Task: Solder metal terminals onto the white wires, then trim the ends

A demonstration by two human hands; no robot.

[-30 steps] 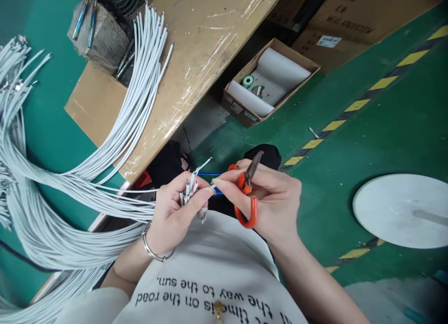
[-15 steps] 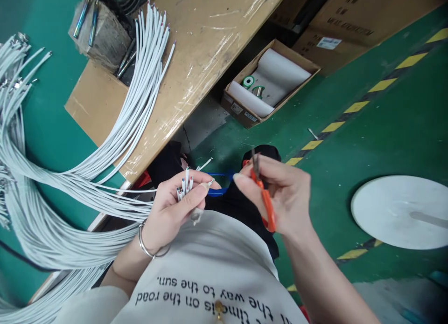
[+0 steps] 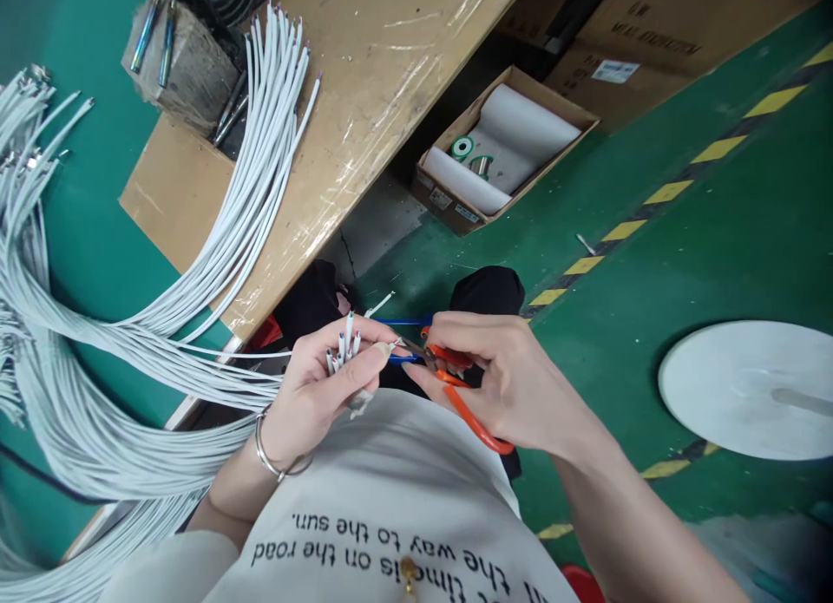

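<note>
My left hand (image 3: 335,369) is closed round several white cables (image 3: 348,338), whose cut ends poke up between the fingers. One cable end is pinched between thumb and forefinger, pointing right. Orange-handled scissors (image 3: 478,421) sit in my right hand (image 3: 514,382), fingers wrapped about the grips. The blades reach left to the pinched cable end, close to my left fingertips. Whether they touch the wire is too small to tell. From my left hand the cables run back into a large white cable bundle (image 3: 149,403) lying across the table.
A brown, film-covered tabletop (image 3: 364,91) holds a block with metallic pens or bits (image 3: 166,43). Below its edge stands a cardboard box (image 3: 449,217) with solder spools. A round white stool (image 3: 729,386) stands right, near yellow-black floor tape (image 3: 664,193).
My right hand has moved left and turned, bringing the scissors from upright and apart to the cable end at my left fingertips. My left hand stays nearly where it was, still gripping the cables.
</note>
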